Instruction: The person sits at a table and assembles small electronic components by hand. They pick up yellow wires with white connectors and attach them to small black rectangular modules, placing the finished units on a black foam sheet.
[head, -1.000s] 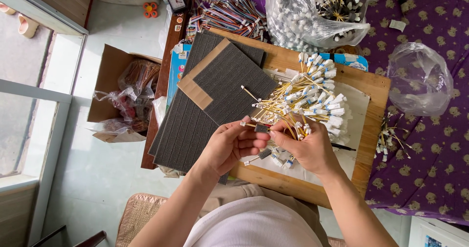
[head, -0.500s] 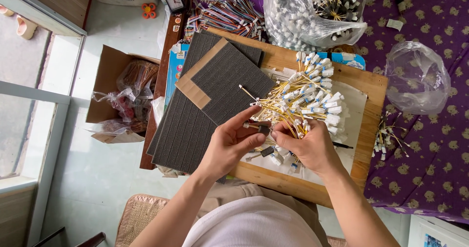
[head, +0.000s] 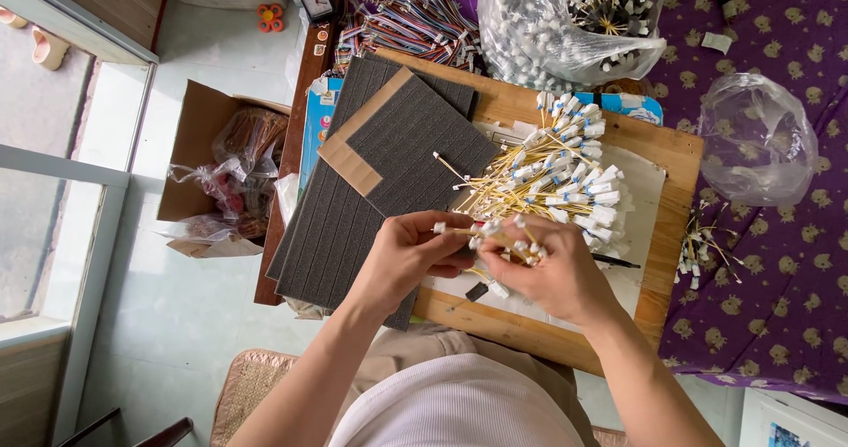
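My left hand and my right hand meet over the near part of a wooden board. Both pinch a small bundle of yellow wires with white plug ends, held between the fingertips. Just beyond my hands a large fan-shaped pile of the same yellow wires with white connectors lies on a white sheet on the board. A few loose white connectors sit under my right hand.
Dark grey foam sheets with a brown cardboard strip lie left of the board. Clear bags of connectors and an empty-looking bag rest on the purple patterned cloth. Coloured wire bundles lie beyond; a cardboard box stands on the floor at left.
My hands have drawn slightly nearer to me with the small bundle; the fingers have shifted along the wires. The big pile has stayed put.
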